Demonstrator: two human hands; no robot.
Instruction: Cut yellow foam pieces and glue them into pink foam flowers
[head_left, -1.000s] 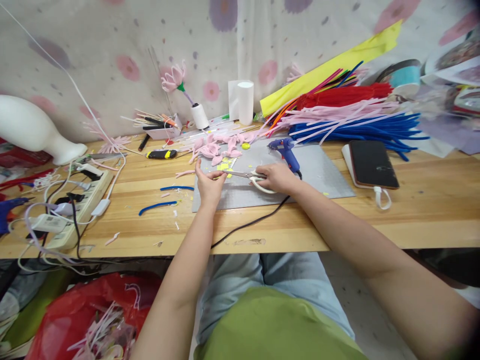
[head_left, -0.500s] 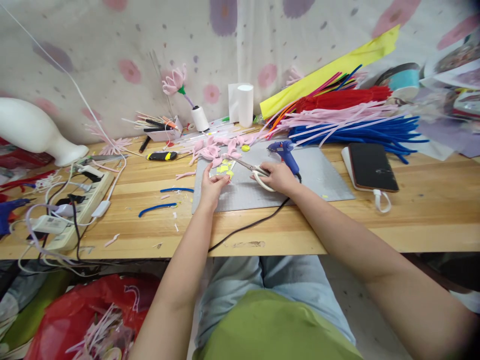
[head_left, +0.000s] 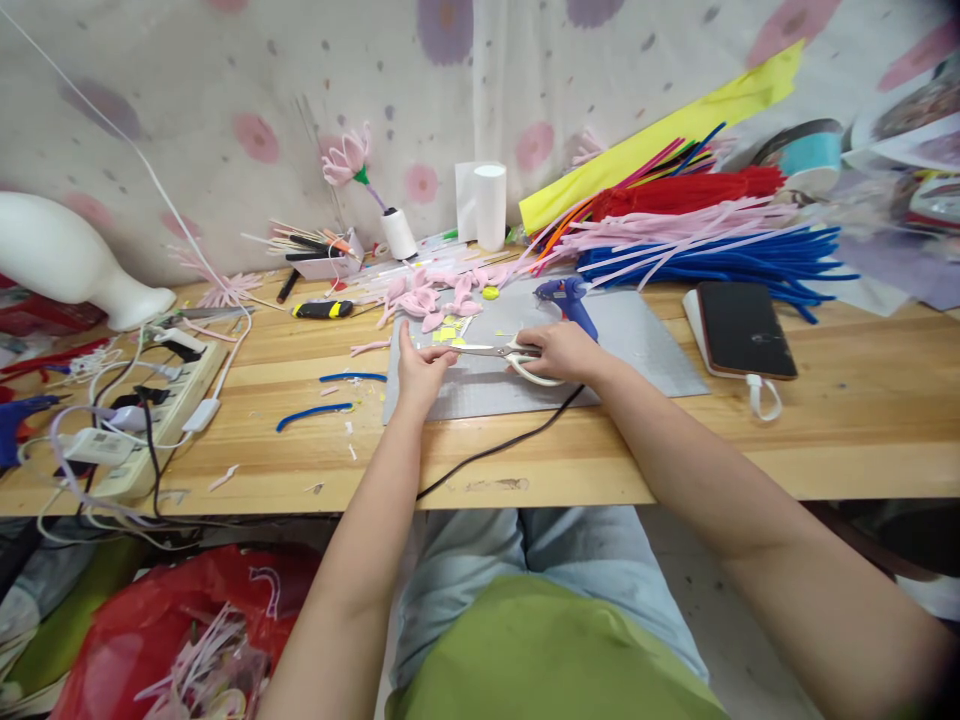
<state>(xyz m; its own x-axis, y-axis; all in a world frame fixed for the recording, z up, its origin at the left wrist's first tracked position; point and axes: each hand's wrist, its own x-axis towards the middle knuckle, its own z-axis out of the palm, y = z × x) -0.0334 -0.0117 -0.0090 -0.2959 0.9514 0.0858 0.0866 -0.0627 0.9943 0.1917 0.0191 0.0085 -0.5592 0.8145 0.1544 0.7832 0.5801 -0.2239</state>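
My right hand [head_left: 564,352] grips a pair of scissors [head_left: 495,351] by its white handles, the blades pointing left over the grey mat [head_left: 495,392]. The blade tips reach the fingertips of my left hand [head_left: 424,372]. Its thumb and finger are pinched together on something too small to make out. Yellow paper pieces [head_left: 448,334] lie just behind the blades. Beyond them is a cluster of pink pipe-cleaner petals [head_left: 424,303]. A blue glue gun [head_left: 571,305] rests on the mat behind my right hand.
Bundles of blue pipe cleaners [head_left: 720,262] and red pipe cleaners [head_left: 690,190] lie at the back right. A phone [head_left: 746,330] is at right. Left are short blue pieces [head_left: 313,414], a utility knife [head_left: 322,310] and a power strip [head_left: 161,420]. A black cord [head_left: 495,452] crosses the front edge.
Half a second ago the scissors pointed up and left, away from my left fingertips. Now they lie level with the tips at those fingers, much as one second ago.
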